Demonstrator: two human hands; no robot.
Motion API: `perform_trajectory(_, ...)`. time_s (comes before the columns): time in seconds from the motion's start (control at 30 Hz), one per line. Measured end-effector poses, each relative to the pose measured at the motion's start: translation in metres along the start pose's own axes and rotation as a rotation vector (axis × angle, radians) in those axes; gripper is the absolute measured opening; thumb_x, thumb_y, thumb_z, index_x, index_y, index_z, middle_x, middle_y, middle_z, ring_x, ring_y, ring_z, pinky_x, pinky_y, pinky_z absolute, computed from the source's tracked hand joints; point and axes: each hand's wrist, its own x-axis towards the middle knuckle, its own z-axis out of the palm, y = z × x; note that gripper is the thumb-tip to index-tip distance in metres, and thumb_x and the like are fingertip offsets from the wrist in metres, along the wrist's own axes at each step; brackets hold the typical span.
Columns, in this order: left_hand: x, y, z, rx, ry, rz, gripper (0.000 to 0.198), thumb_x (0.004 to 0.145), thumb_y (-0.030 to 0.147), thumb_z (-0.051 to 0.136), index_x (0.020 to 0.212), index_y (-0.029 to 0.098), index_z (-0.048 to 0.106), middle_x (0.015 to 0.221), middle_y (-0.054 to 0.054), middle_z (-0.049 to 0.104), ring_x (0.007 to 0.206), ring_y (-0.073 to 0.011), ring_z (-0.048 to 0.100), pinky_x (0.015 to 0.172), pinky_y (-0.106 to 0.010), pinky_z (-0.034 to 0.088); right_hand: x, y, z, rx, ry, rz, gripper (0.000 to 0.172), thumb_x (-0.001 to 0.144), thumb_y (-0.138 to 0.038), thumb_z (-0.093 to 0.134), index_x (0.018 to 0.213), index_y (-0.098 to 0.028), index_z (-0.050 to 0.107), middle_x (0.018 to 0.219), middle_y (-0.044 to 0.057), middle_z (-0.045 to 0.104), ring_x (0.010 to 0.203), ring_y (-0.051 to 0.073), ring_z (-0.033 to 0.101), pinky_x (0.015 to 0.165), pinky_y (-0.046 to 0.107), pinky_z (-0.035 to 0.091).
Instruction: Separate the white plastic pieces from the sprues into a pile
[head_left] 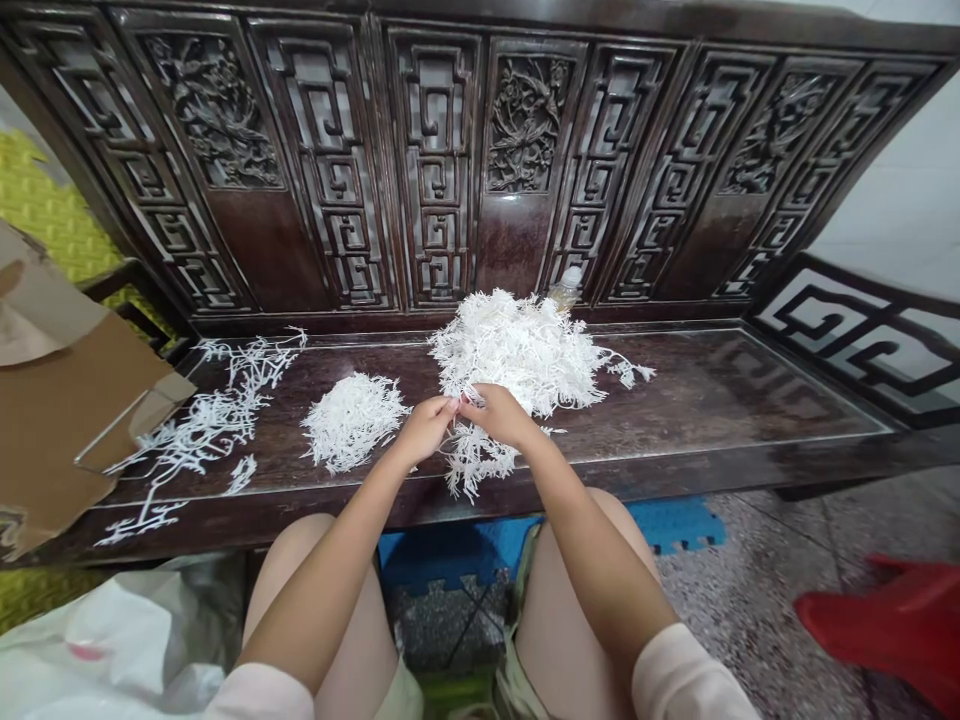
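My left hand (426, 428) and my right hand (495, 415) meet above the dark wooden bench seat (675, 400), fingers pinching a tangled clump of white branching strands (474, 458) that hangs below them. Behind my right hand rises a large heap of the same white strands (510, 350). To the left of my left hand, apart from it, lies a smaller, denser heap (351, 422). Looser strands (202, 430) are spread thinly further left on the seat.
A carved dark wood backrest (435, 170) runs behind the seat, with a plastic bottle (564, 288) partly hidden behind the large heap. A cardboard box flap (67, 390) overhangs the left end. A white plastic bag (97, 650) lies low left, and a red plastic object (885, 620) sits on the floor at right.
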Motion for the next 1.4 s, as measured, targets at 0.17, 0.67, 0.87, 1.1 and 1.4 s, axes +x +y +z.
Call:
perform_trajectory(0.17,0.0,0.006,-0.003,-0.162,-0.078,-0.01,0.041,0.08,0.049,0.033,0.061,0.016,0.048,0.059,0.001,0.047,0.061,-0.0129,0.044,0.061,-0.026,0.035,0.002,0.004,0.001,0.292,-0.049,0.127,0.018,0.071,-0.03,0.045,0.061,-0.016,0.048,0.051,-0.003,0.048,0.05,0.009,0.044,0.051,0.021,0.034)
perform_trajectory(0.67,-0.007,0.026,-0.019,0.177,-0.084,0.172,0.033,0.081,0.034,0.035,0.054,0.017,0.041,0.064,0.0,0.04,0.065,-0.0129,0.042,0.063,-0.025,0.034,-0.001,0.001,-0.003,0.455,-0.195,0.193,0.019,0.068,-0.027,0.048,0.053,-0.015,0.046,0.049,-0.003,0.047,0.052,0.008,0.044,0.058,0.023,0.034)
perform_trajectory(0.87,-0.005,0.022,-0.011,0.121,0.014,0.239,0.034,0.08,0.034,0.035,0.051,0.017,0.042,0.061,-0.001,0.042,0.063,-0.014,0.043,0.063,-0.028,0.035,0.005,0.003,0.002,0.619,-0.153,0.224,0.011,0.065,-0.022,0.047,0.056,-0.015,0.048,0.05,-0.004,0.045,0.05,0.008,0.042,0.054,0.023,0.034)
perform_trajectory(1.1,0.01,-0.003,-0.026,-0.144,0.41,0.059,0.029,0.077,0.034,0.034,0.052,0.018,0.037,0.063,-0.002,0.045,0.063,-0.013,0.045,0.063,-0.026,0.038,-0.004,-0.006,-0.014,0.8,-0.18,0.118,0.009,0.064,-0.02,0.042,0.056,-0.016,0.045,0.046,-0.005,0.038,0.046,0.007,0.036,0.052,0.024,0.03)
perform_trajectory(1.4,0.008,-0.084,-0.115,0.574,0.263,-0.711,0.022,0.068,0.033,0.046,0.074,0.018,0.061,0.092,-0.01,0.062,0.088,-0.0268,0.055,0.07,-0.034,0.038,-0.002,0.003,-0.018,0.408,-0.084,0.248,0.017,0.069,-0.031,0.05,0.061,-0.015,0.05,0.06,-0.001,0.053,0.066,0.012,0.049,0.073,0.028,0.034)
